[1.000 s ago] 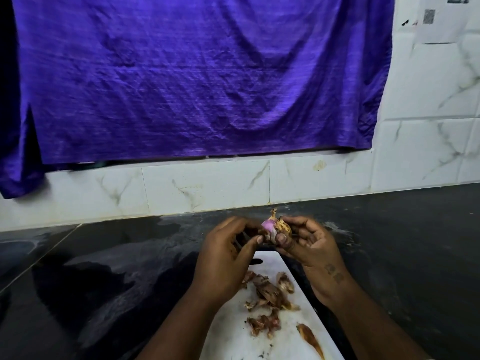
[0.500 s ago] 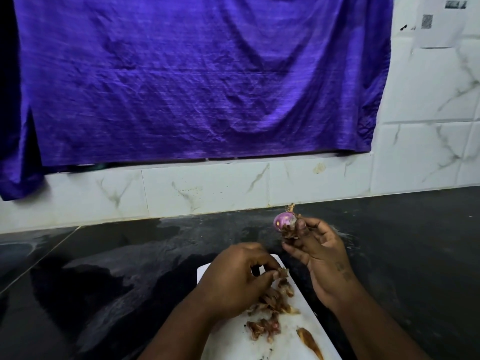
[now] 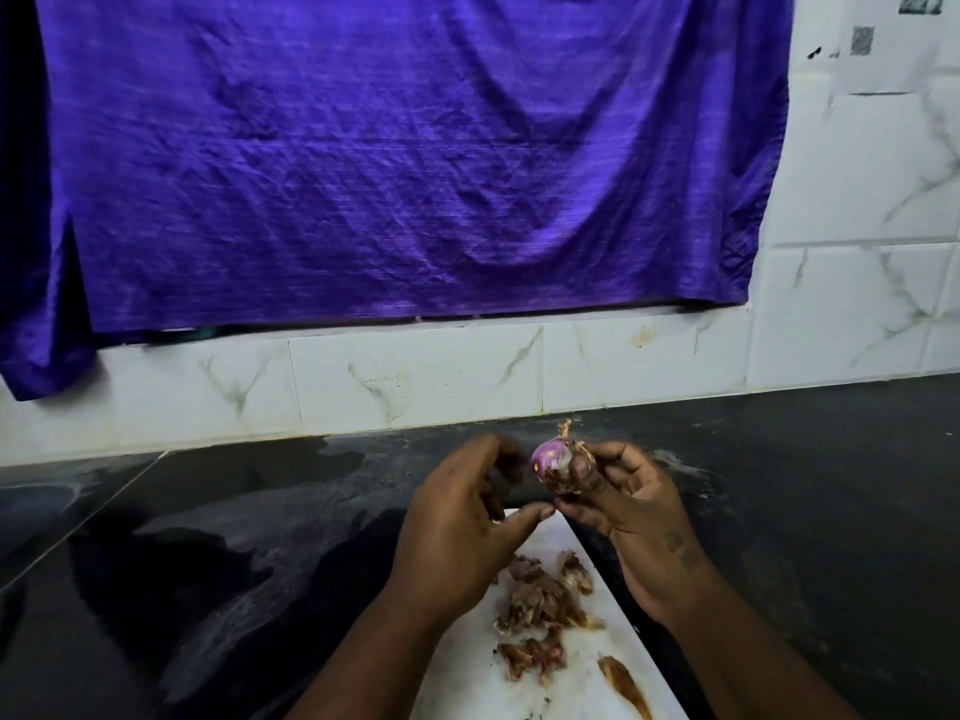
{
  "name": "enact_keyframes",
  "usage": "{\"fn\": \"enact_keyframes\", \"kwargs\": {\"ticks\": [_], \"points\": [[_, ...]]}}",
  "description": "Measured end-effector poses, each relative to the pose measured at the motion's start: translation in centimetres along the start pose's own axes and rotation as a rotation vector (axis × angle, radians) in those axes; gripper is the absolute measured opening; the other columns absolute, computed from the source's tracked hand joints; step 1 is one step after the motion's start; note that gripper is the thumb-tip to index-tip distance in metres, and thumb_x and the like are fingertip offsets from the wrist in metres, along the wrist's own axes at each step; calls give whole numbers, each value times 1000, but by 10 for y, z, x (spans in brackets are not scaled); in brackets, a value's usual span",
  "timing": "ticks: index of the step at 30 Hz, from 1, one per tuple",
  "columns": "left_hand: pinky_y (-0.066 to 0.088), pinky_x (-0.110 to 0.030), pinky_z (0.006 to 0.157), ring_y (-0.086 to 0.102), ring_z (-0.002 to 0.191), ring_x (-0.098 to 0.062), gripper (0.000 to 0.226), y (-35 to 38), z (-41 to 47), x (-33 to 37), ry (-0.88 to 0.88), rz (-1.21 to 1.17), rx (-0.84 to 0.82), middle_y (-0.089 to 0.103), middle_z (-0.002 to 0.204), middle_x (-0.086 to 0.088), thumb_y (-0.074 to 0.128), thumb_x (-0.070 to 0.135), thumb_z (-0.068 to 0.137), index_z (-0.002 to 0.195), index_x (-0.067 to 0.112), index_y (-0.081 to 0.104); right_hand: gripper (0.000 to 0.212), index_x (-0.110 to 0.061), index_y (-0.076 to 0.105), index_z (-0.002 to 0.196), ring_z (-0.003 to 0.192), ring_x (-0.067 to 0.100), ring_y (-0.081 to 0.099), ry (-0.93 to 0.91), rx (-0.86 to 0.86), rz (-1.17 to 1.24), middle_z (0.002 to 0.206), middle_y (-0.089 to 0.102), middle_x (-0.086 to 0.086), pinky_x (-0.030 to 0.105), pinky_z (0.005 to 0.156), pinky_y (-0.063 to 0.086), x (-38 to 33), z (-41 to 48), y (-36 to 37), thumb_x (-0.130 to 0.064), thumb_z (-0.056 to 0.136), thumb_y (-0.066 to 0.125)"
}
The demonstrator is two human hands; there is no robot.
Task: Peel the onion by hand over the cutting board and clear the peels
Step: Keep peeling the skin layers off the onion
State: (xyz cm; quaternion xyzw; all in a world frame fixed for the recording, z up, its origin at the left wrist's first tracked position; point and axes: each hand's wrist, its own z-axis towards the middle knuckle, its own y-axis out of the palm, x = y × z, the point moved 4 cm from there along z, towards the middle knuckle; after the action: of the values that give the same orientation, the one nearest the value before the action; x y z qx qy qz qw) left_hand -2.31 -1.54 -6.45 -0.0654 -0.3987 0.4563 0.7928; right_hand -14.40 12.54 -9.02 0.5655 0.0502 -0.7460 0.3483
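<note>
The small, partly peeled purple onion (image 3: pixel 551 466) sits in the air at about 12 o'clock from the white plastic cutting board (image 3: pixel 576 693), above its far tip. One side shows bare glossy purple flesh. Brown papery skin clings to the side nearest the fingers, and a dry stalk tuft sticks up from the top.

I see the right hand (image 3: pixel 634 517) at 3 o'clock of the onion, pinching it between the thumb in front and the fingers curled behind. The left hand (image 3: pixel 462 522) is at 9 o'clock of the onion, with its fingers loosely curved and its thumb stretched out towards the right hand. I see nothing held in it. Its fingertips are just beside the onion, but the blur stops me telling whether they touch.

At 6 o'clock, below both hands, a loose heap of brown onion peels (image 3: pixel 540 600) lies on the board, with one long amber strip nearer the bottom edge.

The board rests on a glossy black stone counter (image 3: pixel 208 537). Beyond it, at 12 o'clock, stands a white marble-patterned tile wall (image 3: pixel 415 376) with a large wrinkled purple cloth (image 3: pixel 389 174) hanging over it. At 1 o'clock there is a sheet of white paper with a printed code (image 3: pixel 862 41).
</note>
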Motion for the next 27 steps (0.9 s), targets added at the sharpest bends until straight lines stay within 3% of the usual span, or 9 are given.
{"fn": "enact_keyframes", "kwargs": {"ticks": [3, 5, 8, 11, 15, 19, 22, 24, 27], "points": [[54, -15, 75, 66, 95, -6, 49, -4, 1, 6, 100, -3, 53, 63, 118, 24, 86, 30, 84, 128, 38, 67, 41, -5, 64, 103, 83, 24, 77, 26, -53, -12, 101, 77, 16, 29, 67, 62, 0, -2, 6, -25, 70, 79], [51, -8, 80, 66, 104, 0, 42, -3, 1, 10, 158, 6, 51, 66, 117, 22, 85, 23, 85, 124, 31, 73, 49, -7, 65, 102, 84, 25, 77, 38, -87, -13, 102, 76, 17, 32, 69, 62, 2, -3, 8, -35, 68, 87], [50, -3, 77, 65, 104, 6, 34, -6, 0, 12, 191, 11, 107, 70, 112, 11, 85, 16, 85, 117, 20, 78, 64, -11, 68, 98, 84, 25, 75, 65, -130, 38, 101, 76, 16, 32, 70, 62, 3, -3, 9, -51, 55, 95], [50, 1, 72, 66, 101, 8, 29, -9, 1, 13, 197, -36, 169, 72, 107, 0, 85, 5, 83, 110, 11, 80, 56, -13, 70, 92, 82, 23, 74, 102, -169, 157, 97, 74, 16, 33, 70, 63, 4, -2, 11, -50, 57, 95], [49, 2, 69, 66, 96, 6, 23, -11, 1, 13, 215, -22, 219, 72, 100, 1, 87, 1, 80, 101, 9, 80, 51, -16, 72, 90, 81, 23, 75, 103, -152, 214, 97, 75, 16, 32, 67, 63, 1, -2, 11, -42, 54, 98], [49, -2, 67, 67, 84, 0, 13, -9, 1, 15, 241, -26, 217, 70, 90, 1, 86, 3, 82, 89, 9, 77, 43, -9, 67, 102, 83, 25, 76, 125, -117, 249, 105, 74, 19, 31, 66, 64, 1, -3, 11, -28, 67, 84], [51, -5, 65, 68, 80, -7, 10, -6, 2, 12, 230, -77, 150, 70, 89, 1, 84, 5, 85, 90, 9, 77, 53, -14, 73, 102, 89, 27, 76, 98, -98, 220, 111, 75, 20, 31, 68, 64, 0, -2, 9, -38, 60, 95], [57, -18, 64, 69, 79, -11, 10, -2, 2, 8, 200, -89, 75, 69, 89, 5, 84, 7, 87, 92, 13, 77, 57, -19, 75, 99, 91, 29, 76, 65, -64, 182, 110, 76, 18, 32, 69, 64, -2, -2, 7, -44, 53, 97], [63, -40, 69, 70, 80, -16, 11, 5, 3, -3, 123, -98, -35, 68, 90, 10, 82, 13, 89, 91, 21, 76, 43, -13, 69, 106, 94, 32, 76, 44, -32, 116, 113, 76, 20, 35, 73, 64, -1, -2, 5, -33, 72, 85]]}}
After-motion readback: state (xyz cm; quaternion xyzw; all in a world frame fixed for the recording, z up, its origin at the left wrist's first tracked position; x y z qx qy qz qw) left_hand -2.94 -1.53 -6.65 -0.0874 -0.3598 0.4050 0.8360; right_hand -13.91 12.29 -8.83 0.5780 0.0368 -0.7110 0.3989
